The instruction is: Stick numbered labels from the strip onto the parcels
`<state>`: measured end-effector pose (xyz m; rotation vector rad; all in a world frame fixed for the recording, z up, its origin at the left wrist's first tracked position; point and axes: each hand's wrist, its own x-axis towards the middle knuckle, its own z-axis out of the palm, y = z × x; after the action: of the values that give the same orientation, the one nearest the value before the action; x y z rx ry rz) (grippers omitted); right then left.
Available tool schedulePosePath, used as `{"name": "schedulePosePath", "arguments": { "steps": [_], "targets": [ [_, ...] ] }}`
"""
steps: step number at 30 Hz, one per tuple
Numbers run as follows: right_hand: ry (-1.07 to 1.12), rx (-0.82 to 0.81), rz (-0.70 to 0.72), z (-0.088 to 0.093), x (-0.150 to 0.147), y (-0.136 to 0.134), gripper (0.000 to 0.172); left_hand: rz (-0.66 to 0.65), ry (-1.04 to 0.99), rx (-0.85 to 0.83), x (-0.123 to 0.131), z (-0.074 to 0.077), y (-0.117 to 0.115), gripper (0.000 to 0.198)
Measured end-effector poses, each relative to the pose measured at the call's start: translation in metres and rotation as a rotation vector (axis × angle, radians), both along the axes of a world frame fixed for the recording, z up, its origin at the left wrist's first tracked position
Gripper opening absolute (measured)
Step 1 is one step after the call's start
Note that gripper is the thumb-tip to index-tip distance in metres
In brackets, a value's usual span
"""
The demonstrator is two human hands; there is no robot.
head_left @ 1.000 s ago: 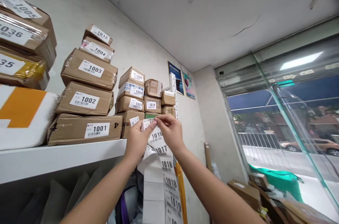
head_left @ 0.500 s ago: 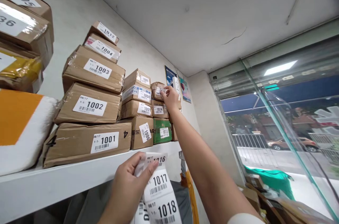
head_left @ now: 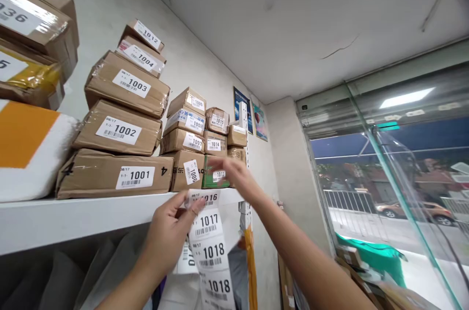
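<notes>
My left hand point(head_left: 170, 232) pinches a strip of printed number labels point(head_left: 208, 251) near its top, between thumb and fingers. The strip hangs down, showing 1016, 1017 and 1018. My right hand point(head_left: 238, 175) is slightly blurred, its fingers stretched out with nothing seen in them. It is in front of the green box point(head_left: 209, 179) labelled 1013 and hides part of it; whether they touch I cannot tell. Above that stands the 1014 box point(head_left: 214, 144), topped by a small brown parcel point(head_left: 217, 121) bearing label 1015. Left of the green box is the 1006 box point(head_left: 179, 170).
A white shelf point(head_left: 91, 217) carries stacked, labelled cartons, including the 1001 box point(head_left: 88, 173). A white foam block with an orange patch point(head_left: 25, 139) sits at left. Grey bags point(head_left: 91, 271) lie below. At right are a glass door point(head_left: 366, 153) and green cloth point(head_left: 381, 256).
My right hand has come away from the 1015 parcel and down to the green box. The label strip has moved slightly left and up, with more of it showing. The view has shifted a little.
</notes>
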<state>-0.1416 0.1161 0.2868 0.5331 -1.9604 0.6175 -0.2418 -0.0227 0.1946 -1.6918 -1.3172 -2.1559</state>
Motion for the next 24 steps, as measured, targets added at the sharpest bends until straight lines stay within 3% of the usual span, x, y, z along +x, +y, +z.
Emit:
{"name": "schedulePosePath", "arguments": {
  "steps": [1, 3, 5, 7, 9, 14, 18, 24],
  "targets": [
    [-0.122, -0.033, 0.054, -0.022, 0.01, -0.003, 0.028, 0.02, 0.044, 0.017, 0.004, 0.002, 0.003, 0.029],
    [-0.147, -0.207, 0.088, -0.057, 0.025, -0.004, 0.028, 0.055, 0.125, 0.025, 0.014, 0.006, 0.011, 0.032],
    [-0.082, -0.362, 0.085, -0.076, 0.034, 0.001, 0.03, 0.039, 0.104, -0.027, 0.024, 0.007, 0.022, 0.032],
    [-0.047, -0.421, 0.074, -0.082, 0.038, 0.009, 0.033, 0.011, 0.018, -0.083, 0.033, 0.005, 0.035, 0.033],
    [-0.007, -0.444, 0.042, -0.085, 0.04, 0.016, 0.029, 0.068, -0.033, -0.092, 0.041, 0.0, 0.048, 0.035],
    [0.17, -0.499, -0.084, -0.09, 0.033, 0.036, 0.018, 0.443, -0.028, -0.038, 0.052, -0.009, 0.081, 0.047],
    [0.257, -0.522, -0.146, -0.079, 0.012, 0.065, 0.017, 0.314, -0.024, -0.136, 0.05, -0.007, 0.101, 0.032],
    [0.386, -0.552, -0.275, -0.042, -0.02, 0.12, 0.018, 0.233, 0.012, -0.216, 0.042, -0.014, 0.11, 0.034]
  ]
}}
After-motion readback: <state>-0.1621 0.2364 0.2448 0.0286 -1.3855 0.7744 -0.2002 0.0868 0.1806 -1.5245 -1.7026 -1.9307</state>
